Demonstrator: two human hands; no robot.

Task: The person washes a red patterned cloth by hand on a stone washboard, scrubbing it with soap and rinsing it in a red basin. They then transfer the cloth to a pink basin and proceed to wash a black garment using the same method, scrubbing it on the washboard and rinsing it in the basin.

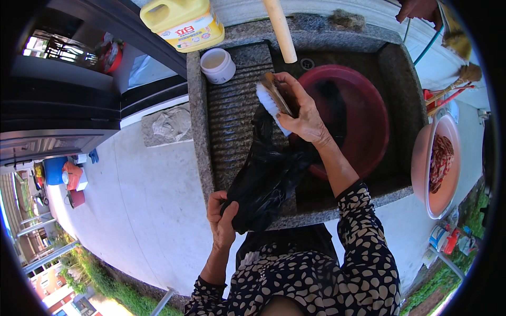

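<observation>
My left hand point(222, 218) grips the near left edge of a shiny black cloth point(269, 181), perhaps a wet garment; its exact kind cannot be told. The cloth lies bunched over the ridged stone washboard point(224, 131) of a stone sink point(198, 142). Above the far end of the cloth, my right hand point(303, 113) is closed around a wooden-backed scrub brush point(275, 94) with white bristles. The bristles face left and down toward the washboard. Right of the washboard, a dark red basin point(383, 118) stands in the sink, with something dark inside; my right forearm hides part of its rim.
On the sink's far left corner are a white tub point(217, 66) and a yellow detergent jug point(184, 26). A pale pipe point(281, 31) hangs over the far edge. To the right stands a pink basin point(421, 163) holding a red patterned cloth point(441, 163). A grey rag point(172, 124) lies left.
</observation>
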